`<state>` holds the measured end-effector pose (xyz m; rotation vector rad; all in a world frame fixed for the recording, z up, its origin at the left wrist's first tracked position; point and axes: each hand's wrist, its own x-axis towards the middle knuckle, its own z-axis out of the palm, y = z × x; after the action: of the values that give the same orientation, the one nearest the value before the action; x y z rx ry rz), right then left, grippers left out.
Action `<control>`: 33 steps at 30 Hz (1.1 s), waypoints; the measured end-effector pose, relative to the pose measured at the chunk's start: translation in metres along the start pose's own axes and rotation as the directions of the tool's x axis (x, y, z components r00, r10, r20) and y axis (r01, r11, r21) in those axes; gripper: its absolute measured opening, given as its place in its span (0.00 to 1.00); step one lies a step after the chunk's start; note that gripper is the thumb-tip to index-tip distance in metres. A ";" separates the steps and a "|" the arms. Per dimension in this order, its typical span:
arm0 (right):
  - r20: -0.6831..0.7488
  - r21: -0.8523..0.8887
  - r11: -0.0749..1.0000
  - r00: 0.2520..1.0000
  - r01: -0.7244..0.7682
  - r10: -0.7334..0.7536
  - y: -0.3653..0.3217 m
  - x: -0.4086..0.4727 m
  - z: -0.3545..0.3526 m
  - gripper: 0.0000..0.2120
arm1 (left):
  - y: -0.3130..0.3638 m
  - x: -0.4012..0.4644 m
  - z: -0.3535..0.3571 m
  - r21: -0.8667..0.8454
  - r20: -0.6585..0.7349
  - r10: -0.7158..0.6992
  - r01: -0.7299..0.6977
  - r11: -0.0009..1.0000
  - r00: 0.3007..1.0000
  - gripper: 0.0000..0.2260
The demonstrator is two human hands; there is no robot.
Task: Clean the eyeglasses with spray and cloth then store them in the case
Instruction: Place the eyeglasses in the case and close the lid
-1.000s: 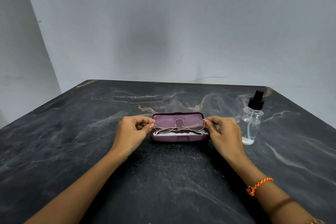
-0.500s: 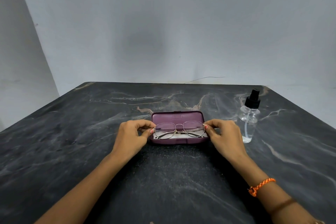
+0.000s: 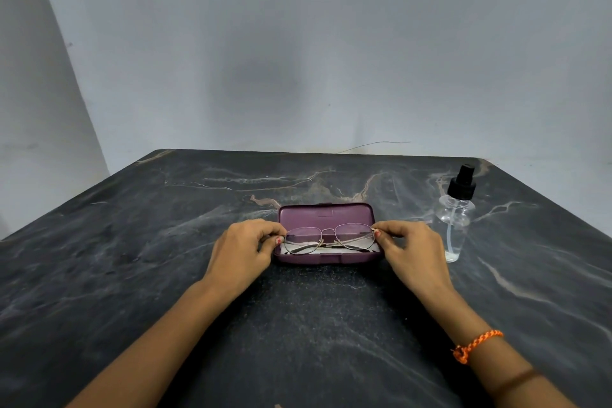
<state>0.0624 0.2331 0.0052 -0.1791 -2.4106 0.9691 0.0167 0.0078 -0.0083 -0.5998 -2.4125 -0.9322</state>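
Eyeglasses [image 3: 329, 238], folded and pinched at either end between the fingertips of the left hand [image 3: 243, 250] and right hand [image 3: 410, 253], have been lowered since a second ago from against the lid into the open purple case [image 3: 326, 260], over something white lying inside. Storing is judged nearly done, with the lid yet to be shut. No writing can be read on the case or the spray bottle [image 3: 455, 225].
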 end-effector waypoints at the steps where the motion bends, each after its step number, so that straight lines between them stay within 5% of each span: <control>1: -0.008 0.003 1.000 1.000 -0.003 0.003 0.000 0.000 0.000 0.07 | 0.000 0.000 0.000 0.008 0.004 0.001 -0.001 1.000 1.000 0.07; 21: 0.028 -0.054 0.988 0.989 -0.145 0.147 -0.003 -0.001 -0.003 0.08 | 0.000 -0.001 0.002 -0.011 0.000 -0.023 0.023 1.000 1.000 0.09; 33: 0.055 -0.033 0.996 0.994 -0.088 0.089 -0.001 -0.001 -0.002 0.05 | -0.001 -0.001 0.002 -0.031 0.011 -0.046 0.046 0.998 0.999 0.09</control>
<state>0.0644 0.2336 0.0065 -0.2750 -2.4887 0.9896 0.0166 0.0087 -0.0107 -0.5641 -2.4348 -0.9897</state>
